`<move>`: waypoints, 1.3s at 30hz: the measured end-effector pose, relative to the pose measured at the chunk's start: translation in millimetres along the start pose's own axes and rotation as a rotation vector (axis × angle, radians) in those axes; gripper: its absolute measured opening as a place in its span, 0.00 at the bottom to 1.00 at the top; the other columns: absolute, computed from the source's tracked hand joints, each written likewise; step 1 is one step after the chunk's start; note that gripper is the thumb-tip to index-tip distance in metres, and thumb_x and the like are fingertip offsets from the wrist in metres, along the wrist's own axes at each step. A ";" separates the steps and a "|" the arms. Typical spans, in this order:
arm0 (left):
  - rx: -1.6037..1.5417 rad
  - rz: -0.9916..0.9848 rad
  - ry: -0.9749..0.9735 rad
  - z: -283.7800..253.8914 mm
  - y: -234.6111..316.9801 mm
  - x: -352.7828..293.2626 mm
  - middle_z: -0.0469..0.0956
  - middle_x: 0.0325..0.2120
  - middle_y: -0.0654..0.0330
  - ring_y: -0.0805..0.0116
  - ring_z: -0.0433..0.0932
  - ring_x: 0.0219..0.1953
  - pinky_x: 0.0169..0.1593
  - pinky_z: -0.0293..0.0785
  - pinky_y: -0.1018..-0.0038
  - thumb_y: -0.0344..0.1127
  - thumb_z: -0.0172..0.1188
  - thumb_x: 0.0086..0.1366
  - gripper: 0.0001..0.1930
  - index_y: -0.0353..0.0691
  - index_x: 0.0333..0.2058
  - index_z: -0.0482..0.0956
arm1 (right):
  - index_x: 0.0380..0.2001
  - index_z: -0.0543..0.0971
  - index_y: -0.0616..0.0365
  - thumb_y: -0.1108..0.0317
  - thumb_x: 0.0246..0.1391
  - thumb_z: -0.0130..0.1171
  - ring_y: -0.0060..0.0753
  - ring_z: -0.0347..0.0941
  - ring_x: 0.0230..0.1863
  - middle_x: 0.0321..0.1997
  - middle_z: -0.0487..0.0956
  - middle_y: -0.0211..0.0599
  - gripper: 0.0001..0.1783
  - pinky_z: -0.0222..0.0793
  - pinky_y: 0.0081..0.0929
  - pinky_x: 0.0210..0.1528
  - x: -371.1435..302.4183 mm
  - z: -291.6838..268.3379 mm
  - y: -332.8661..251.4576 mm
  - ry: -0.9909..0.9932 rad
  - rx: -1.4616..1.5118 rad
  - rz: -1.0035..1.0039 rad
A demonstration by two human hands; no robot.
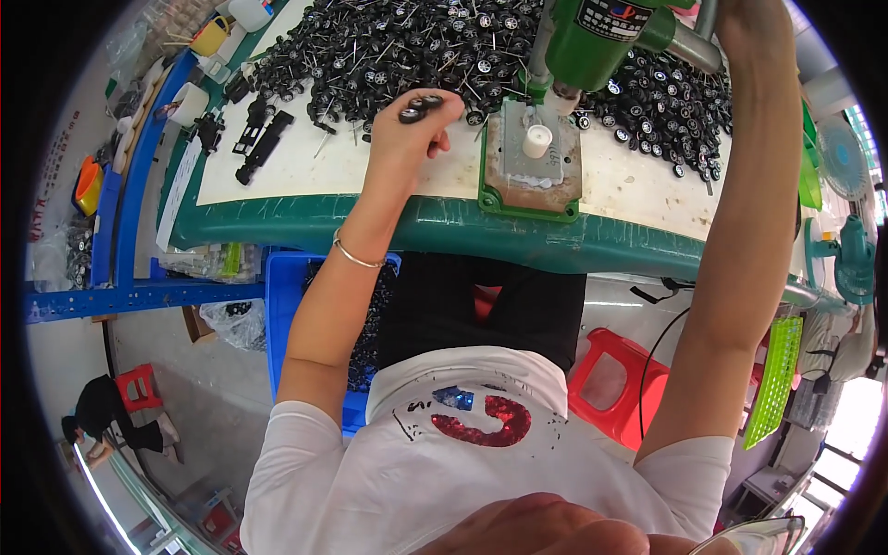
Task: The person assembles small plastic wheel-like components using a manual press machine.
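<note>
My left hand is closed over the table, just left of the press. Small black toy wheels with silver hubs show between its fingers. My right arm reaches up along the right side, and my right hand is beside the metal bar of the green bench press; its fingers are hidden at the upper edge. Under the press head, a white round peg stands on a grey plate fixed to the green-edged base. The peg's top shows no wheel on it.
A large heap of black wheels and metal axles covers the far table; more loose wheels lie right of the press. Black chassis pieces lie at the left. A blue bin stands below, with a red stool at the right.
</note>
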State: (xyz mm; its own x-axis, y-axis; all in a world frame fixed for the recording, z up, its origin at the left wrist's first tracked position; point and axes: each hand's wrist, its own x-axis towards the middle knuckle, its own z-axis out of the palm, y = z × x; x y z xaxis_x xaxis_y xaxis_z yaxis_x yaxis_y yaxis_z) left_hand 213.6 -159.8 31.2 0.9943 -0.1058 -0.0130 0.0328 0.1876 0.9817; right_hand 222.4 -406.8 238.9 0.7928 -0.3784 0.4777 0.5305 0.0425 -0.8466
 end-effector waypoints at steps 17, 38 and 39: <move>0.176 -0.043 -0.019 -1.3 -3.8 -7.8 0.78 0.24 0.63 0.82 0.68 0.21 0.22 0.60 0.85 0.38 0.70 0.53 0.15 0.38 0.38 0.83 | 0.41 0.78 0.53 0.69 0.53 0.59 0.39 0.75 0.32 0.41 0.76 0.34 0.11 0.70 0.34 0.35 -128.8 -91.9 169.0 -0.401 -1.039 -0.052; -0.324 -0.198 -0.212 -0.5 -8.2 -10.3 0.81 0.39 0.52 0.78 0.78 0.33 0.21 0.60 0.87 0.24 0.61 0.59 0.13 0.29 0.44 0.77 | 0.44 0.80 0.56 0.66 0.54 0.60 0.26 0.72 0.42 0.41 0.73 0.33 0.14 0.68 0.24 0.44 -156.5 -46.6 127.9 -0.471 -0.481 0.097; -0.327 -0.197 -0.212 1.8 -4.2 -11.1 0.81 0.39 0.52 0.78 0.78 0.33 0.21 0.60 0.87 0.24 0.61 0.59 0.13 0.29 0.44 0.77 | 0.44 0.80 0.56 0.66 0.54 0.60 0.26 0.72 0.42 0.41 0.73 0.33 0.14 0.68 0.24 0.44 -156.0 -46.0 127.9 -0.473 -0.483 0.095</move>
State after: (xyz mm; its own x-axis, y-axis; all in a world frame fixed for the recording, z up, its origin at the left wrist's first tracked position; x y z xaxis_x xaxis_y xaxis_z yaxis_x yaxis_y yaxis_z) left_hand 202.3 -161.1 27.6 0.9243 -0.3618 -0.1210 0.2837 0.4395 0.8523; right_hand 152.7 -384.9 45.3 0.9336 0.0559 0.3540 0.3455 -0.4032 -0.8474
